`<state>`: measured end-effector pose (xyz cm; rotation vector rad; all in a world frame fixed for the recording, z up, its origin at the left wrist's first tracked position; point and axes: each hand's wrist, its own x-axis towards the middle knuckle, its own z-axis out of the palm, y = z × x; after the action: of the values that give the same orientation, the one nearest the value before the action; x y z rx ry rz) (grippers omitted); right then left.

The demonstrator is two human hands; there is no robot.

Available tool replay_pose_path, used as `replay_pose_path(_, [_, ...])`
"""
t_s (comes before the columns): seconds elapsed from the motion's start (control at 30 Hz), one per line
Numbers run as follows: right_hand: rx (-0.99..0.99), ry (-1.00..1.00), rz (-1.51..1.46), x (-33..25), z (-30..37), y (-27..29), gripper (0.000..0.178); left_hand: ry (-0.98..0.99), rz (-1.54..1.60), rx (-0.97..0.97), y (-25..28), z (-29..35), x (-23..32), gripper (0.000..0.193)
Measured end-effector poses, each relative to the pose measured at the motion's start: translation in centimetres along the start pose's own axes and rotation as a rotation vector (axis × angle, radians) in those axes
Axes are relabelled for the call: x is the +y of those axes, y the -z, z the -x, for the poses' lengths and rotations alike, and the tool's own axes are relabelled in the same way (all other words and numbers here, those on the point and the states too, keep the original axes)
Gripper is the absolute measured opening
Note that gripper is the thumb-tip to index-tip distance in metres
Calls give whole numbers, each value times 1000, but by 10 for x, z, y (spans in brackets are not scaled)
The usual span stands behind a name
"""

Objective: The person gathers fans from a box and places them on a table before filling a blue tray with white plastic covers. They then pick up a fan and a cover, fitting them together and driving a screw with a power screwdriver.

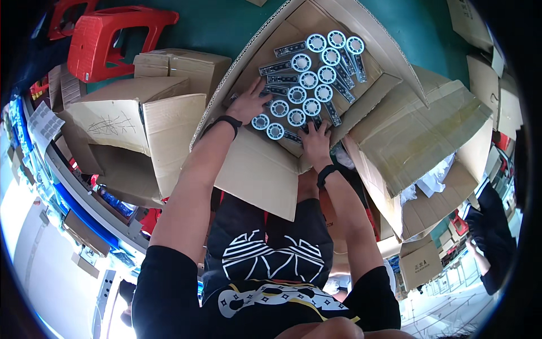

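A large open cardboard box (240,161) stands before me. Inside it lie several devices (308,79), each with a pale spoked round head and a dark flat body, packed in slanting rows. My left hand (248,104) reaches over the box's left side. Its fingers are apart and rest by the dark bodies at the left end of the rows. At the near right end, my right hand (316,144) spreads its fingers against the dark bodies of the nearest devices. Its fingertips are partly hidden among them. I see no device lifted by either hand.
Open cardboard cartons stand at the left (116,127) and right (423,138), the right one holding white plastic wrap (435,178). A red stool (107,42) stands at the far left. Blue-edged shelving (84,203) runs along my left. Another person (491,237) is at the right edge.
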<state>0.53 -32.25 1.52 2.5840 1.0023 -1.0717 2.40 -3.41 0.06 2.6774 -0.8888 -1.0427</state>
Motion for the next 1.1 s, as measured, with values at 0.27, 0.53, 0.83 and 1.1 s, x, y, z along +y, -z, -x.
replay_pose_path(0.27, [-106, 30, -41, -21, 33, 98, 51, -30, -66, 81, -23, 16, 2, 29])
replay_pose_path(0.53, [-9, -90, -432, -19, 158, 188, 50, 25, 185, 60, 81, 112, 51, 40])
replay_pose_path(0.83, [13, -322, -1142, 16, 333, 274, 52, 514, 773, 470, 230, 218, 185, 44])
replay_pose_path(1.1, [134, -8, -1029, 122, 390, 288, 46, 743, 1167, 1102, 341, 297, 401, 42])
